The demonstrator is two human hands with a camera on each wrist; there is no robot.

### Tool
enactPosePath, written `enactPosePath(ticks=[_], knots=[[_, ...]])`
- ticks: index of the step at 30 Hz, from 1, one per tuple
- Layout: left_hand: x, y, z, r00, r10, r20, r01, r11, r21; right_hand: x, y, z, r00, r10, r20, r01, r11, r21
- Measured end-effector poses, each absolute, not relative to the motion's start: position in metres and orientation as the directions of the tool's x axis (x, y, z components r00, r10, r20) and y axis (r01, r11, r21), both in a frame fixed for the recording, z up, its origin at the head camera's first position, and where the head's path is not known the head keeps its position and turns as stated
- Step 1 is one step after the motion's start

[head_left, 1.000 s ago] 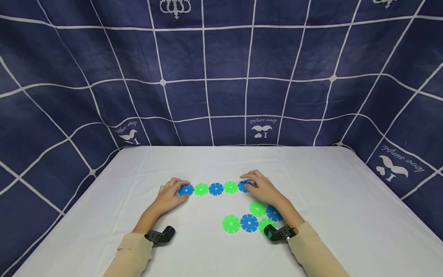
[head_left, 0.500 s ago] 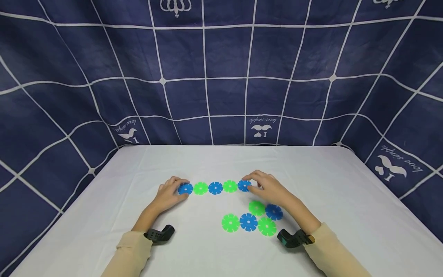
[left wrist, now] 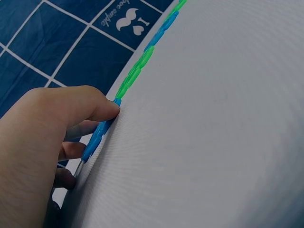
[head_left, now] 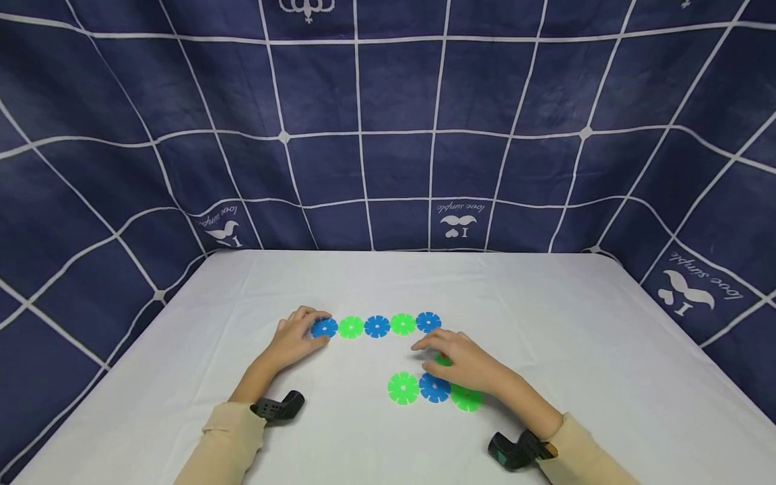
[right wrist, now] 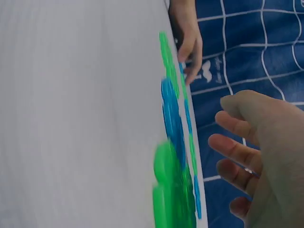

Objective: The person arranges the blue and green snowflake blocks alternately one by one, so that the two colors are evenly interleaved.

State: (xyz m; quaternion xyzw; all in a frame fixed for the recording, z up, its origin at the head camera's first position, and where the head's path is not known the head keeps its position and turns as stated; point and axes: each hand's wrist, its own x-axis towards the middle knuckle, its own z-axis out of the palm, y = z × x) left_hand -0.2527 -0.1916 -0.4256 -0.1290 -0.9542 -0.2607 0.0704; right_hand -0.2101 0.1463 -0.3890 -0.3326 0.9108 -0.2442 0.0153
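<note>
My left hand [head_left: 295, 342] pinches the edges of a blue notched disc [head_left: 325, 328] at the left end of a row, thumb on the near side and fingers on the far side. Rightward from it lie a green disc [head_left: 351, 328], a blue disc [head_left: 377, 327], a second green disc [head_left: 403, 324] and a blue end disc [head_left: 428, 322]. My right hand [head_left: 465, 364] hovers over the nearer discs, its fingers loosely bent around nothing. It partly covers one green disc [head_left: 443, 360]; another blue disc there is hidden. In the right wrist view, the fingers [right wrist: 235, 147] are spread apart.
Closer to me lie a green disc [head_left: 403, 389], a blue disc [head_left: 434, 388] and another green disc [head_left: 467, 399], side by side. All rest on a white-covered table [head_left: 339, 431]. A navy gridded curtain [head_left: 394, 168] borders the table's back and sides.
My right hand has let go of the row's right-end blue disc and moved toward me, over the nearer discs. My left hand stays at the left-end disc.
</note>
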Motion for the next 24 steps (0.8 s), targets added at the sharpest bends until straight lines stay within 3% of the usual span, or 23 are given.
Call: enactPosePath(ticks=[16,24], knots=[[-0.253,-0.191,-0.425,-0.959,0.197,0.202,0.272,0.836,0.477,-0.196,0.128,-0.416,-0.743,-0.660,0.115,-0.633,0.636,-0.442],[-0.252,-0.191,-0.427,-0.961,0.192,0.199,0.266,0.837,0.478,-0.196,0.126,-0.419,-0.757,-0.645,0.098,-0.590,0.612,-0.526]])
